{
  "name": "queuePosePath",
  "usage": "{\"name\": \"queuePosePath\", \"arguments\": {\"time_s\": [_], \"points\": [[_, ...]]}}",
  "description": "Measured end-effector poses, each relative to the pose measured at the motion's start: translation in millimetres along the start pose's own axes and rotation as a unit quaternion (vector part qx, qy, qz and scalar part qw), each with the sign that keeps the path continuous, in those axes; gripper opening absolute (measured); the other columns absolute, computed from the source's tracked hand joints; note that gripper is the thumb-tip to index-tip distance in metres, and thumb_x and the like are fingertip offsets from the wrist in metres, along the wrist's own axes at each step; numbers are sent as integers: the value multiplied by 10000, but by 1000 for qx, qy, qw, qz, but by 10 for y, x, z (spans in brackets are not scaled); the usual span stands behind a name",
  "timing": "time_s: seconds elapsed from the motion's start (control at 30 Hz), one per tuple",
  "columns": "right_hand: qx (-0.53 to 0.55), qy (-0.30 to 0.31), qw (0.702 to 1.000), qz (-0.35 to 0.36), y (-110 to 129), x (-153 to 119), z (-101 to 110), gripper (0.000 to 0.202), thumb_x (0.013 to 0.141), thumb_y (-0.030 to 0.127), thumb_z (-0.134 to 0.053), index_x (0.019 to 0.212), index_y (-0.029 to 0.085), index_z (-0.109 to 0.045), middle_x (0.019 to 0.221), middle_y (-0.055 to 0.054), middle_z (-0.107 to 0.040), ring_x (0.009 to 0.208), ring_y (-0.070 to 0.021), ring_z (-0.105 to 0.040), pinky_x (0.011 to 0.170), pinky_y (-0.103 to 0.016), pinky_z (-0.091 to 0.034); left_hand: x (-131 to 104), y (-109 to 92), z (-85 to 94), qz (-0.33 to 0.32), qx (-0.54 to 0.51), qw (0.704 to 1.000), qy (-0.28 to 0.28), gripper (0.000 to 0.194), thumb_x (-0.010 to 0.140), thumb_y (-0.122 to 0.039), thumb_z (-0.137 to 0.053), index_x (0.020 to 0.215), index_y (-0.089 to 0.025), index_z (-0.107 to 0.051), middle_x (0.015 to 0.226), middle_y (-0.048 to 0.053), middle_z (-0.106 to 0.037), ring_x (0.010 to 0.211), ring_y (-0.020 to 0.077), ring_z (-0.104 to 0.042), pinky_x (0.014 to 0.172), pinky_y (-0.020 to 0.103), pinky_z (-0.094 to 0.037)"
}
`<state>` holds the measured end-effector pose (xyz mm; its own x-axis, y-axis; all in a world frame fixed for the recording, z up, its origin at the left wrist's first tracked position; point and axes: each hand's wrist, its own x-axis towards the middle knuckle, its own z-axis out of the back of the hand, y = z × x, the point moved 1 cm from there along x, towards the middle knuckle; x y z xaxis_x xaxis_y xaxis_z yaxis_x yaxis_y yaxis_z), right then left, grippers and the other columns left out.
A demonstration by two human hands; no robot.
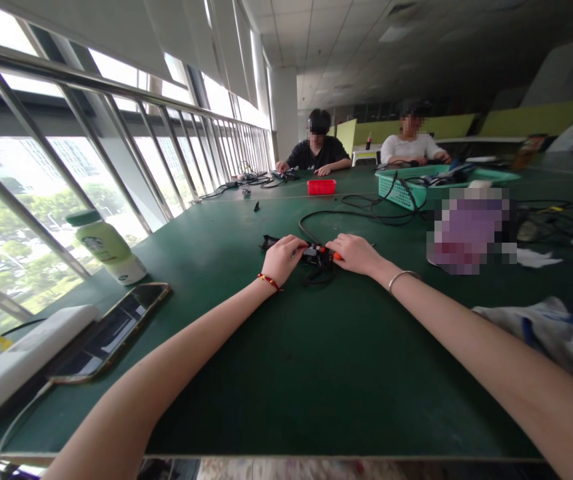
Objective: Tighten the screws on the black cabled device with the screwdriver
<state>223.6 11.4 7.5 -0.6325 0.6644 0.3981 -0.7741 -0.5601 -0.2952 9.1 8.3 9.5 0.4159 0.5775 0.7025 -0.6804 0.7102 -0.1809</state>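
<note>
A small black device (316, 256) with red-orange parts and a black cable (311, 217) lies on the green table (276, 373), between my two hands. My left hand (283, 259), with a red beaded bracelet at the wrist, is at the left side of the device, its fingers closed on the edge. My right hand (354, 253), with a silver bangle, is closed at the right side, beside an orange piece (337, 257). Just behind my left hand sits a black part (268, 242). The fingertips are small and partly hidden.
Left: a bottle (106, 247), a phone (111, 333) and a white power strip (29, 360). Beyond are a red box (321, 187) and a green basket (401, 193) with cables. Cloth (556, 330) lies right. Two people (319, 150) sit across the table.
</note>
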Motion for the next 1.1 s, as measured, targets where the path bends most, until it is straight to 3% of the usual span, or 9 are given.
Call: {"name": "queuePosePath", "arguments": {"time_s": [0.5, 0.73, 0.9, 1.1], "points": [[3, 7, 1000, -6, 14, -8, -3, 234, 829, 163, -505, 1034, 133, -614, 928, -92, -676, 893, -220, -559, 734, -297, -380, 17, 50, -40, -41, 10, 999, 3, 176, 898, -183, -514, 930, -185, -688, 938, 31, -690, 841, 126, -639, 772, 221, -503], [2, 7, 1000, -9, 4, -7, -19, 233, 828, 183, -514, 1034, 136, -612, 931, -87, -674, 898, -224, -558, 731, -305, -385, 25, 58, -52, -64, 62, 996, 27, 220, 911, -190, -488, 962, -194, -701, 960, 40, -687, 880, 141, -621, 762, 231, -504], [2, 7, 1000, -6, -2, -8, -28, 242, 827, 185, -517, 1047, 140, -608, 942, -90, -675, 900, -226, -557, 732, -306, -388, 30, 22, -50, -48, 75, 994, 61, 248, 905, -211, -482, 975, -221, -720, 978, 39, -681, 903, 147, -604, 758, 237, -506], [-4, 9, 1000, -1, 2, -4, -31, 251, 851, 161, -464, 1054, 140, -610, 960, -98, -677, 898, -221, -561, 744, -299, -387, -56, -41, 44, 16, 55, 997, 43, 270, 824, -172, -523, 1023, -213, -701, 1008, 43, -647, 870, 157, -609, 799, 274, -506]]}}
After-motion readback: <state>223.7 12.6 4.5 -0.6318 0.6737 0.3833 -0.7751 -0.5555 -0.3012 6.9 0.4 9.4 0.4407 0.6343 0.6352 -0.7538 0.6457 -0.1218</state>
